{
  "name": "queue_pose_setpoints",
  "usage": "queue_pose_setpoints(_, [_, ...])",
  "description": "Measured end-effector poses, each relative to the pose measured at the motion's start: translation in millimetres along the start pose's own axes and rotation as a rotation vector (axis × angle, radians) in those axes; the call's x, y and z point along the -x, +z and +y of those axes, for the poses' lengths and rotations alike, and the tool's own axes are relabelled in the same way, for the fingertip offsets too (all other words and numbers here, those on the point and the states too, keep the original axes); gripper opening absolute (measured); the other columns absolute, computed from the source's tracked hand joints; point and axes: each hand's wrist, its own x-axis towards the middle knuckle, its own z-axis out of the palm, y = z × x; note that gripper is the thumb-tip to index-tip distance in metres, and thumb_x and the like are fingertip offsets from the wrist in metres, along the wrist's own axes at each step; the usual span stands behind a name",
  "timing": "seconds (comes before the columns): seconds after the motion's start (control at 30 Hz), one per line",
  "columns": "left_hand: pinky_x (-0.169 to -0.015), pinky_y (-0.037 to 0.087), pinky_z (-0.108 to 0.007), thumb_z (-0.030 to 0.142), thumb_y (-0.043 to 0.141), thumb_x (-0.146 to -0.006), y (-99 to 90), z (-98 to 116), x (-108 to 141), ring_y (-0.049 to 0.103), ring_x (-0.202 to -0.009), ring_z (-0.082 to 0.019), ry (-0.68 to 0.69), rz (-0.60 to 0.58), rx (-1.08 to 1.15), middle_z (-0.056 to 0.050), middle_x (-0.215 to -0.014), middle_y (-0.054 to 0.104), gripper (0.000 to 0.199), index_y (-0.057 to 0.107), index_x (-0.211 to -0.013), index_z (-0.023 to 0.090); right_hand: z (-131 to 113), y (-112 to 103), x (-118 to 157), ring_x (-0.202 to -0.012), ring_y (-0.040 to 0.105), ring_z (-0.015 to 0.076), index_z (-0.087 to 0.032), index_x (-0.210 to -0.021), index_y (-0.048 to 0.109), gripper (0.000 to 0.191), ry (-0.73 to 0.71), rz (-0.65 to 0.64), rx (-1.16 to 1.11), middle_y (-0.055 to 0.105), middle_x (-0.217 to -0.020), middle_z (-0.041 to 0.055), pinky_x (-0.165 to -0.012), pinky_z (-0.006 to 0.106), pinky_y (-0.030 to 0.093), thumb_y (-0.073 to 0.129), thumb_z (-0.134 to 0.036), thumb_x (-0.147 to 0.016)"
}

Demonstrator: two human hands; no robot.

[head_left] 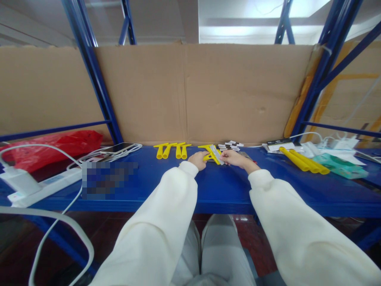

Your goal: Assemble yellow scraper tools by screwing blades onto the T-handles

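Head view | left hand (199,159) grip: closed on yellow tool (210,154) | right hand (233,158) grip: fingertips pinched on its grey strip (216,154) | tool: over blue desk (166,182) | strip might slip, poking fingers, if the pinch is loose

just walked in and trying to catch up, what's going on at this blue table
A person's bare left hand holds a yellow plastic hand tool with a flat grey strip along its head. The right hand has its fingers at the strip's right end; pinching or just touching is hard to tell. Four yellow plastic T-shaped pieces lie to the left, and yellow plastic tubular pieces lie to the right, beside crumpled green plastic packaging.
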Motion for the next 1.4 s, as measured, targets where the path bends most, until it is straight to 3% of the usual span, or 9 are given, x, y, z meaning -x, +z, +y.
queue_pose_setpoints(0.27, [-0.110,0.042,-0.031,0.014,0.059,-0.086,1.3,-1.1,-0.4,0.058,-0.127,-0.022,0.000,0.014,0.006,-0.006,-0.137,0.063,0.050,0.060,-0.135,0.025,-3.3,1.0,2.4,-0.047,0.051,0.0107,-0.019,-0.066,0.054,0.018,0.057,0.003,-0.025,0.056,-0.050,-0.0038,-0.050,0.021,0.043,0.064,-0.015,-0.080])
queue_pose_setpoints(0.53, [-0.111,0.041,-0.029,0.014,0.057,-0.087,0.5,-0.8,-0.4,0.056,-0.129,-0.021,0.002,-0.006,-0.009,-0.006,-0.138,0.061,0.051,0.058,-0.137,0.021,-12.1,-0.6,6.4,-0.047,0.051,0.0100,-0.018,-0.059,0.056,0.022,0.028,0.044,-0.008,0.055,-0.047,-0.0040,-0.051,0.020,0.042,0.061,-0.007,-0.077])
queue_pose_setpoints(0.87, [-0.110,0.041,-0.027,0.015,0.059,-0.086,2.5,-3.6,-3.5,0.057,-0.128,-0.021,0.025,0.019,0.015,-0.008,-0.138,0.061,0.050,0.059,-0.136,0.019,-16.3,1.7,9.6,-0.046,0.054,0.0096,-0.017,-0.064,0.058,0.021,0.133,0.060,-0.131,0.059,-0.049,-0.0017,-0.051,0.020,0.046,0.064,-0.009,-0.082])
queue_pose_setpoints(1.4, [-0.110,0.042,-0.030,0.012,0.058,-0.086,2.9,-2.4,-3.9,0.059,-0.126,-0.021,0.053,0.068,0.045,-0.008,-0.136,0.063,0.047,0.062,-0.133,0.017,-26.7,2.7,12.3,-0.041,0.046,0.0073,-0.017,-0.064,0.056,0.026,0.142,0.058,-0.106,0.054,-0.044,-0.0043,-0.046,0.017,0.038,0.059,-0.009,-0.088])
